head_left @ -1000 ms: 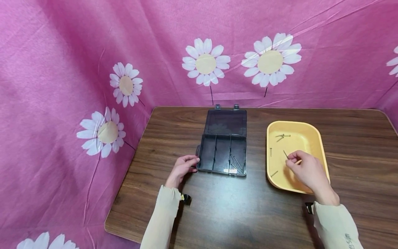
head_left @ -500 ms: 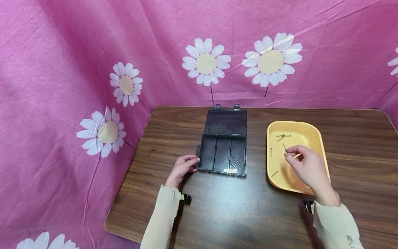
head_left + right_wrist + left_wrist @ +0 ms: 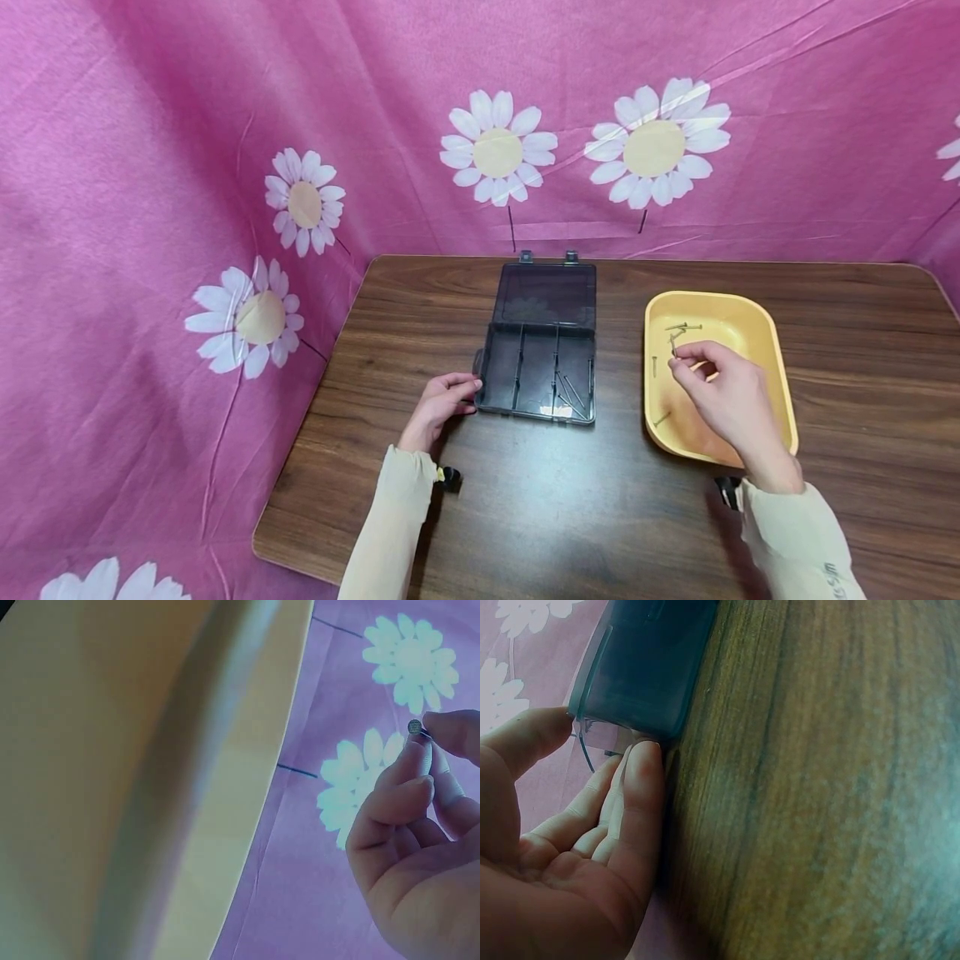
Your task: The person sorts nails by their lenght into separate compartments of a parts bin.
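Observation:
My left hand (image 3: 439,408) grips the left side of a dark see-through compartment box (image 3: 498,371), its lid swung back. In the left wrist view the thumb lies at the box's upper rim and the fingertips at its lower edge. Several nails (image 3: 572,392) lie in the box's right compartment. Over the yellow tray (image 3: 774,358), my right hand (image 3: 731,400) pinches a nail (image 3: 415,727) between thumb and fingers; its flat round head shows in the right wrist view. More nails lie in the tray, a cluster (image 3: 684,327) at the back and single ones along the left side.
Both containers stand on a brown wooden table (image 3: 525,517), with a strip of tabletop between them. A pink cloth (image 3: 397,167) with white flowers hangs behind and to the left. The open lid (image 3: 546,293) reaches toward the table's back edge.
My right hand has shifted left and a little away from me over the tray, still pinching the nail. The left hand and the box have not moved.

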{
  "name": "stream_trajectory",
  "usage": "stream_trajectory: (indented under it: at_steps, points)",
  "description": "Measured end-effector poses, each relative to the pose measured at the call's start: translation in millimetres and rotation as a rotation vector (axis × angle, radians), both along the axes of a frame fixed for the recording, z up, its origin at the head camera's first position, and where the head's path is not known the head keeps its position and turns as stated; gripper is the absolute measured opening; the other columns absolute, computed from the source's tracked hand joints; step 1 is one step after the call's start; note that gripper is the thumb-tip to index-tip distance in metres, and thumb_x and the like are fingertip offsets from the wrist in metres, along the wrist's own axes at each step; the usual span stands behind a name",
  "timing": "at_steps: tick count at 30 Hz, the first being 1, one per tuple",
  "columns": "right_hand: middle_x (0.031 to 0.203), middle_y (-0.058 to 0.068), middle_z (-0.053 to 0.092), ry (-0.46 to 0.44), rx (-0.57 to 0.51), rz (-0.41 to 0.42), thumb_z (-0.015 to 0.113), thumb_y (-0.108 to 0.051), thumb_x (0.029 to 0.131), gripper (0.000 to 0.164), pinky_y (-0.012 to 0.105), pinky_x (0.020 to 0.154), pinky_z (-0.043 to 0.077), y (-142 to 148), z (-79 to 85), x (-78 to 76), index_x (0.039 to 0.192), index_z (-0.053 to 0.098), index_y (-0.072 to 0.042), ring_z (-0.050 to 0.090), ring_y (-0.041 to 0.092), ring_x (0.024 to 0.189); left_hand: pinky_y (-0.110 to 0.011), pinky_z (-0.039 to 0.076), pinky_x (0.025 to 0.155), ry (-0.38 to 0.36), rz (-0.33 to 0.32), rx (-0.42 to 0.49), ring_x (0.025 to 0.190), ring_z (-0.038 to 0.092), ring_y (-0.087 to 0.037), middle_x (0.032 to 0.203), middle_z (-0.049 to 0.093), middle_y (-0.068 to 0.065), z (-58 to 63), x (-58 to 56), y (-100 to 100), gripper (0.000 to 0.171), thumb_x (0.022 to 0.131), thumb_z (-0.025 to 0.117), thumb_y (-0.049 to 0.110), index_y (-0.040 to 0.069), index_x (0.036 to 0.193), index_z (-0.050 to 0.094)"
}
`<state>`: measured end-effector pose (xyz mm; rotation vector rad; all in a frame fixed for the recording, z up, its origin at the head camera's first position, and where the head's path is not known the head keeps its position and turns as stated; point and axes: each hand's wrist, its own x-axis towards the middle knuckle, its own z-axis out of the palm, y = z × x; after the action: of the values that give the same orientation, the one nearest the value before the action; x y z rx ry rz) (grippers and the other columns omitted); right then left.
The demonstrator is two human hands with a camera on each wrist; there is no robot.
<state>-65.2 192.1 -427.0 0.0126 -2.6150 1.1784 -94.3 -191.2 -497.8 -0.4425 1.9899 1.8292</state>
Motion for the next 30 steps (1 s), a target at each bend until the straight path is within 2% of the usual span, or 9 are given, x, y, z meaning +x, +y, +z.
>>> stream_trajectory:
  at_steps: [5, 8, 18, 26, 30]
  points:
    - [0.075, -0.018, 0.058, 0.023, -0.028, 0.009, 0.068, -0.016, 0.085, 0.007, 0.006, 0.058, 0.039, -9, 2.7, -2.3, 0.09, 0.071, -0.011, 0.049, -0.012, 0.065, -0.025, 0.058, 0.071, 0.009, 0.004, 0.009, 0.081, 0.063, -0.01, 0.102, 0.069, -0.012, 18.6, 6.0, 4, 0.033, 0.09, 0.064, 0.006, -0.01, 0.118, 0.059]
    - [0.075, -0.014, 0.059, 0.031, -0.047, 0.013, 0.068, -0.014, 0.085, 0.007, 0.005, 0.058, 0.039, -14, 4.0, -4.1, 0.09, 0.071, -0.01, 0.05, -0.01, 0.065, -0.025, 0.058, 0.071, 0.016, 0.01, 0.014, 0.08, 0.063, -0.009, 0.101, 0.069, -0.012, 22.6, 7.9, 5, 0.032, 0.09, 0.064, 0.007, -0.01, 0.117, 0.059]
    - [0.08, 0.004, 0.065, 0.03, -0.066, 0.019, 0.068, -0.013, 0.086, 0.011, 0.006, 0.058, 0.04, -28, 7.6, -7.5, 0.094, 0.07, -0.005, 0.049, -0.008, 0.064, -0.024, 0.058, 0.07, 0.006, 0.008, 0.021, 0.08, 0.063, -0.009, 0.099, 0.069, -0.009, 20.6, 7.0, 4, 0.033, 0.089, 0.065, 0.006, -0.01, 0.118, 0.059]
    - [0.08, 0.006, 0.066, 0.059, -0.106, 0.019, 0.069, -0.013, 0.086, 0.013, 0.008, 0.052, 0.038, -42, 10.3, -11.3, 0.096, 0.07, -0.005, 0.049, -0.006, 0.063, -0.023, 0.058, 0.067, 0.008, 0.007, 0.032, 0.078, 0.062, -0.008, 0.092, 0.067, -0.004, 19.6, 6.1, 4, 0.033, 0.089, 0.065, 0.006, -0.011, 0.117, 0.059]
    - [0.08, 0.008, 0.067, 0.068, -0.116, 0.025, 0.07, -0.012, 0.086, 0.013, 0.009, 0.051, 0.037, -48, 9.2, -14.2, 0.096, 0.07, -0.004, 0.048, -0.006, 0.062, -0.022, 0.058, 0.068, 0.01, 0.008, 0.023, 0.079, 0.062, -0.009, 0.092, 0.066, -0.001, 23.3, 7.4, 5, 0.033, 0.09, 0.064, 0.006, -0.011, 0.118, 0.058]
